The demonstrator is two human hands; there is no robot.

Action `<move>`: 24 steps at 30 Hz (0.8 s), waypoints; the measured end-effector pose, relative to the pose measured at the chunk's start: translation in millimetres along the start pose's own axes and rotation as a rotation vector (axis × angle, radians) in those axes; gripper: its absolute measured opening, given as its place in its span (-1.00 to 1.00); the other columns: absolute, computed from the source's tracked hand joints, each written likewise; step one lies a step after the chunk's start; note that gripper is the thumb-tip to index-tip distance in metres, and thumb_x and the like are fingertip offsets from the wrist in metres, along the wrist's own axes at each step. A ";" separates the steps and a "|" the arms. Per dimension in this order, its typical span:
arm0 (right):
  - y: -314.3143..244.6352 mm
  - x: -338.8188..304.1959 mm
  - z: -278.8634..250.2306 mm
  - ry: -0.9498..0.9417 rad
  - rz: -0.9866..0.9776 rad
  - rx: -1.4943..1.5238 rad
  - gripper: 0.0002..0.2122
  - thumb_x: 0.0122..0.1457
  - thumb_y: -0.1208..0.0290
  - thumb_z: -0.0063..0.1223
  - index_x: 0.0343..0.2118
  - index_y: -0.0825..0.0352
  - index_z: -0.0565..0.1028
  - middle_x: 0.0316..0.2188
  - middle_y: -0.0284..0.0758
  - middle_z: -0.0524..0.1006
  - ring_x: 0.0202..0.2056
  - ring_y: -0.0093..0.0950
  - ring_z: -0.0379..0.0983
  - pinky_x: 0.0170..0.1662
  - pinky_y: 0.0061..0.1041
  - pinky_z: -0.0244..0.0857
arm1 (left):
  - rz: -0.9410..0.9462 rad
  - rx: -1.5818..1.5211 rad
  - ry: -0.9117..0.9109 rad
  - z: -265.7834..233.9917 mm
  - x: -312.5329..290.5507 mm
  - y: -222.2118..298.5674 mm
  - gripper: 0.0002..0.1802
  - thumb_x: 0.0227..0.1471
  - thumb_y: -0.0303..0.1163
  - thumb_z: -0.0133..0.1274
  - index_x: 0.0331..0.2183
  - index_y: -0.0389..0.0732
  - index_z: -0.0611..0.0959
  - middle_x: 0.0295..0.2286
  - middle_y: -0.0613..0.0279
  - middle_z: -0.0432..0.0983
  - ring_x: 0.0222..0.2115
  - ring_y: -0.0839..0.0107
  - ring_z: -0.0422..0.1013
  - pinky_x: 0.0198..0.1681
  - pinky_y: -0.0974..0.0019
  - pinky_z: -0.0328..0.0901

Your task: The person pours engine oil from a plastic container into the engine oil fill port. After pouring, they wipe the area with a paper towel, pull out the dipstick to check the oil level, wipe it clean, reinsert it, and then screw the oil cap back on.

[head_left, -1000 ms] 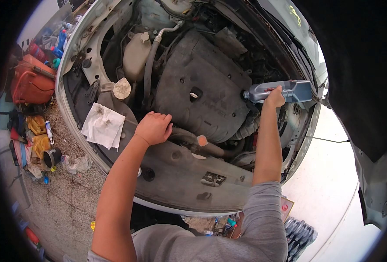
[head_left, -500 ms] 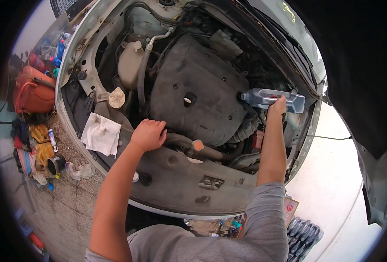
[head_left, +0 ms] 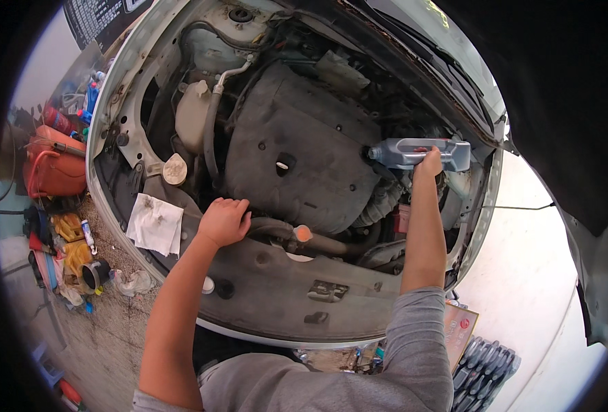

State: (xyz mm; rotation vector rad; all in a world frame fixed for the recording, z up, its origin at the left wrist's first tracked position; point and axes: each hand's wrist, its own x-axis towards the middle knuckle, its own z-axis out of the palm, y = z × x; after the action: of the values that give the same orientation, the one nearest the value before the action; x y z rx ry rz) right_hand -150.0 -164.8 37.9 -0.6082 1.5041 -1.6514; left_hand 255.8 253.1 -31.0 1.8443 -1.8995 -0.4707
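Note:
In my right hand (head_left: 428,163) is a grey plastic oil bottle (head_left: 455,156), tipped onto its side by its handle. Its neck points left, against a dark spot at the right edge of the black engine cover (head_left: 297,130); whether liquid flows cannot be seen. My left hand (head_left: 223,221) leans on the rear edge of the dark front panel (head_left: 276,295), fingers together and curled over it; the fingertips are partly hidden. A stained white cloth (head_left: 155,225) lies on the panel left of that hand. To the hand's right is an orange cap (head_left: 302,233).
A pale fluid tank (head_left: 192,118) and a round dirty cap (head_left: 175,169) sit left of the engine. The raised hood (head_left: 558,103) hangs at the right. On the floor at left stand a red container (head_left: 55,165) and assorted bottles. Several grey bottles (head_left: 482,374) stand at lower right.
The whole view has shifted slightly, moving the engine bay a little to the left. Both hands keep their places, and the bottle stays tipped with its neck at the engine cover.

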 end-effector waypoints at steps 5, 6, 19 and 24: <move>2.6 1.1 -2.4 0.000 0.050 0.087 -0.74 0.21 0.41 0.02 -0.33 0.61 0.40 -0.58 -0.06 0.49 -0.61 -0.19 0.47 -0.47 -0.18 0.47 | 0.002 0.002 0.012 0.8 0.0 0.2 -0.82 0.08 -0.27 0.09 -0.37 -0.18 0.56 -0.49 0.09 0.58 -0.35 0.13 0.53 -0.11 0.08 0.36; 3.5 2.1 -3.3 -0.016 0.035 0.078 -0.74 0.21 0.41 0.02 -0.34 0.60 0.40 -0.58 -0.07 0.49 -0.61 -0.20 0.47 -0.47 -0.18 0.47 | 0.000 0.002 0.006 0.9 0.0 0.1 -0.82 0.08 -0.27 0.09 -0.36 -0.18 0.56 -0.49 0.09 0.58 -0.35 0.13 0.53 -0.11 0.08 0.36; 5.8 -1.7 -7.2 0.008 0.042 0.109 -0.74 0.22 0.39 0.04 -0.36 0.58 0.38 -0.55 -0.14 0.45 -0.58 -0.28 0.43 -0.47 -0.20 0.48 | 0.010 0.019 0.010 -1.3 0.3 1.2 -0.81 0.07 -0.27 0.09 -0.36 -0.19 0.56 -0.49 0.08 0.58 -0.36 0.12 0.53 -0.16 0.10 0.36; 4.1 -2.5 -5.9 0.022 0.057 0.104 -0.74 0.22 0.40 0.05 -0.38 0.56 0.38 -0.55 -0.15 0.44 -0.58 -0.29 0.43 -0.47 -0.21 0.48 | 0.010 0.019 0.017 -1.1 0.0 1.2 -0.81 0.08 -0.27 0.09 -0.36 -0.19 0.56 -0.50 0.08 0.57 -0.37 0.12 0.53 -0.17 0.09 0.35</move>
State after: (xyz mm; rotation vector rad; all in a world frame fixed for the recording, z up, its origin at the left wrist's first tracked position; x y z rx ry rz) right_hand -152.3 -159.2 33.3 -0.4883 1.4288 -1.6859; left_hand 255.4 253.2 -29.4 1.8446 -1.9075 -0.4340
